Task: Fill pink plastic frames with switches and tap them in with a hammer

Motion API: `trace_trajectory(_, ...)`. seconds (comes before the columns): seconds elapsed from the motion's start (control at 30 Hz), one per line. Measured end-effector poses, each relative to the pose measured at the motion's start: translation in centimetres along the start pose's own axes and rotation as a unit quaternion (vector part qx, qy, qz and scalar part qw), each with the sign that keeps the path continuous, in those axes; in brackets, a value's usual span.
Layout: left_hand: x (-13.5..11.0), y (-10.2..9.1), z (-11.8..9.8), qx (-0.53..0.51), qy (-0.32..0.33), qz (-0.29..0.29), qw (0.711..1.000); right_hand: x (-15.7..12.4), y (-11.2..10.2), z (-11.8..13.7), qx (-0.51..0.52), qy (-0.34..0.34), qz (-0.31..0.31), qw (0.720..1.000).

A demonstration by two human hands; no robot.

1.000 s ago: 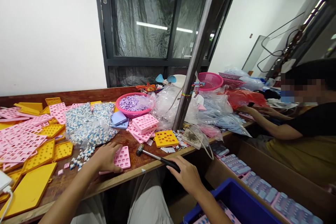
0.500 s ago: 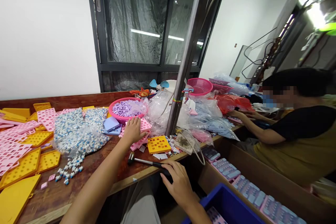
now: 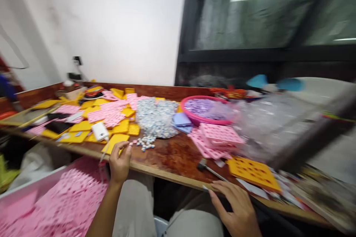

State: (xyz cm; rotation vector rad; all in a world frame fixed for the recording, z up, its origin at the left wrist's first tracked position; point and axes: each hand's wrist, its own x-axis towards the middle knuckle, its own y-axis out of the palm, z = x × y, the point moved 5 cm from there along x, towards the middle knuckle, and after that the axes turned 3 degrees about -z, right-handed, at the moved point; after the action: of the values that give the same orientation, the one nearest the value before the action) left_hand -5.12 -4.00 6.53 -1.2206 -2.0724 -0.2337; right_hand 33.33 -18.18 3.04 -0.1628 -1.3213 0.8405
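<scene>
My left hand [image 3: 120,163] is at the table's front edge, beside a yellow panel [image 3: 115,144] and small pink pieces [image 3: 134,142]. Its thumb and fingers are apart, and I see nothing held. To the right, my right hand [image 3: 236,205] has its fingers stretched out over the table edge. A hammer [image 3: 213,171] lies there, its metal shaft running toward those fingers and its handle mostly hidden by the hand. Small blue-and-white pieces [image 3: 146,143] spill from a clear bag [image 3: 157,116]. Pink perforated panels [image 3: 221,135] are stacked behind the hammer. The view is blurred by motion.
A pink basket [image 3: 183,109] holds purple pieces. Beside the hammer lies a yellow perforated panel [image 3: 254,174]. A white device [image 3: 100,131] with a cable sits among yellow and pink panels on the left. Below left, a bin [image 3: 30,184] is full of pink panels. A slanted post [image 3: 308,139] stands right.
The view has swung left. My left hand has moved from the stacked pink panels to the table's front edge on the left. My right hand stays near the hammer handle.
</scene>
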Motion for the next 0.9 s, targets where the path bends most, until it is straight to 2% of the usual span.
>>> trace_trajectory(0.07, 2.0, -6.5, 5.1, 0.039, -0.047, -0.155, 0.986, 1.7, 2.5, 1.1, 0.05, -0.054, 0.006, 0.997)
trace_trajectory(0.13, 3.1, -13.2, 10.1, 0.105, -0.121, -0.277, 0.948, 3.2, 4.8, 2.2, 0.09, -0.095, 0.009, 0.991)
trace_trajectory(0.2, 3.0, -18.8, 14.4, 0.188, -0.203, -0.335, 0.901, 4.3, 6.6, 3.0, 0.11, -0.103, 0.013, 0.988)
trace_trajectory(0.27, 2.3, -22.5, 17.9, 0.234, -0.255, -0.339, 0.875, 4.8, 8.1, 3.3, 0.121, -0.088, 0.023, 0.988)
trace_trajectory(0.3, 1.7, -23.5, 19.4, 0.25, -0.279, -0.324, 0.869, 4.9, 8.8, 3.2, 0.125, -0.078, 0.03, 0.989)
trace_trajectory(0.37, 0.3, -24.2, 22.2, 0.282, -0.334, -0.275, 0.856, 4.8, 9.8, 3.0, 0.13, -0.068, 0.048, 0.988)
trace_trajectory(0.5, -2.7, -22.7, 26.6, 0.325, -0.427, -0.189, 0.823, 4.5, 10.6, 2.3, 0.123, -0.049, 0.066, 0.989)
trace_trajectory(0.6, -3.7, -22.1, 28.5, 0.341, -0.44, -0.159, 0.816, 4.5, 10.3, 1.9, 0.123, -0.013, 0.063, 0.99)
trace_trajectory(0.67, -3.5, -22.5, 29.4, 0.341, -0.431, -0.148, 0.822, 4.5, 10.3, 2.0, 0.12, -0.002, 0.067, 0.99)
trace_trajectory(0.77, -2.4, -24.7, 30.7, 0.326, -0.425, -0.147, 0.831, 4.5, 10.4, 2.3, 0.118, -0.002, 0.077, 0.99)
trace_trajectory(0.9, -0.9, -29.7, 32.2, 0.332, -0.428, -0.182, 0.821, 4.2, 10.4, 2.2, 0.121, -0.001, 0.077, 0.99)
